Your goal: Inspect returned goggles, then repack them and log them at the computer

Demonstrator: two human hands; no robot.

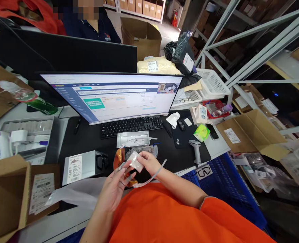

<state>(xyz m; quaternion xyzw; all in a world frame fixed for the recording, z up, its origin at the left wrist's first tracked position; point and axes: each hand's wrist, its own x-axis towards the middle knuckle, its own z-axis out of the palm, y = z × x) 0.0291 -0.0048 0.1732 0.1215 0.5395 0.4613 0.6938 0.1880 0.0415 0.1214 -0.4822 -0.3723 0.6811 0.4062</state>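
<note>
My left hand [115, 187] is closed round a pair of orange-lensed glasses [120, 160] with grey arms, held just above the front of the black desk mat [88, 140]. My right hand [149, 162] pinches a small white cloth or pouch [135, 162] against the glasses. One grey arm [151, 177] of the glasses curves out under my right wrist. Behind my hands lie a crumpled clear plastic bag [141, 150] and a shallow silver tray [132, 139]. A grey box with a glasses label [79, 167] lies to the left.
A wide monitor [111, 96] and black keyboard [131, 125] stand behind. A barcode scanner [196, 150], mouse [181, 125] and phone [212, 131] lie right. Cardboard boxes [4, 195] sit at left and right [253, 133]. Another person [88, 23] sits beyond a second monitor.
</note>
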